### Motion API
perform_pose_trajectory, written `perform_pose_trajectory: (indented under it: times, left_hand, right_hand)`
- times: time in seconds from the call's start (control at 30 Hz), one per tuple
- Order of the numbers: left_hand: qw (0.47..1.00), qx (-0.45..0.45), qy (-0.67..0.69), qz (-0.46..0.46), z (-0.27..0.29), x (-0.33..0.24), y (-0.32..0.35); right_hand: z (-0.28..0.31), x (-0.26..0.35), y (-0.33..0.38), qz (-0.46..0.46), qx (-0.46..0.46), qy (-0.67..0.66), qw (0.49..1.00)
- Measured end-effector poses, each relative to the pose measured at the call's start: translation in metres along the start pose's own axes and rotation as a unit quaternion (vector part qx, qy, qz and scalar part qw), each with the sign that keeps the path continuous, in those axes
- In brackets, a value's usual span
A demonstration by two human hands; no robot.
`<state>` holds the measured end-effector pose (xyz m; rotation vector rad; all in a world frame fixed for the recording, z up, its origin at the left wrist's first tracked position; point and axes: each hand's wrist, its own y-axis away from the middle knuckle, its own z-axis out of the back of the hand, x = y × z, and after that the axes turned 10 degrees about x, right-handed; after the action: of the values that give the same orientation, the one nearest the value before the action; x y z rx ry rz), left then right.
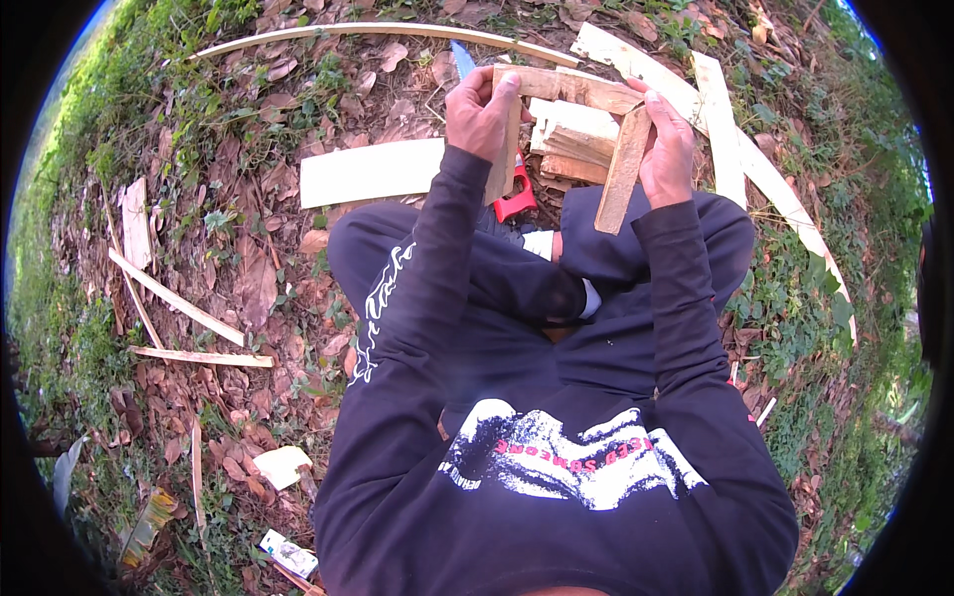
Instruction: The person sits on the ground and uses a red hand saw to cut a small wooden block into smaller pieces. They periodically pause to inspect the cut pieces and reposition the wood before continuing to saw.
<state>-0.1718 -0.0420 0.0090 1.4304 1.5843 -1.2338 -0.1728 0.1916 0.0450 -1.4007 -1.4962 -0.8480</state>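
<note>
Above my crossed legs, both hands hold up a three-sided wooden frame [571, 86], made of a crosspiece with a leg at each end. My left hand [479, 114] is closed round the left corner, its thumb on the wood. At the right corner, the fingers of my right hand [668, 149] press against the joint and the right leg [621, 174], which slants down toward my knee. Whether anything fastens the corners I cannot tell. Behind the frame, a stack of short wood pieces [578, 134] lies on the ground. A handsaw's red handle [516, 197] shows beside it, its blade partly hidden.
A wide pale board [370, 172] lies left of the stack. Long planks [722, 129] lie at the right, and a long thin strip [388, 29] at the far side. Several wood offcuts [179, 298] and a small white packet [288, 553] lie on the leafy ground at left.
</note>
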Motion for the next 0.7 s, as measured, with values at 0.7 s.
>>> perform_pose_trajectory:
  times: [0.7]
  left_hand:
    - [1.0,-0.002,0.004,0.006,-0.0009,-0.0015,0.0003]
  right_hand:
    - [-0.0013,-0.0017,0.0012,-0.002,-0.006,-0.013,1.0]
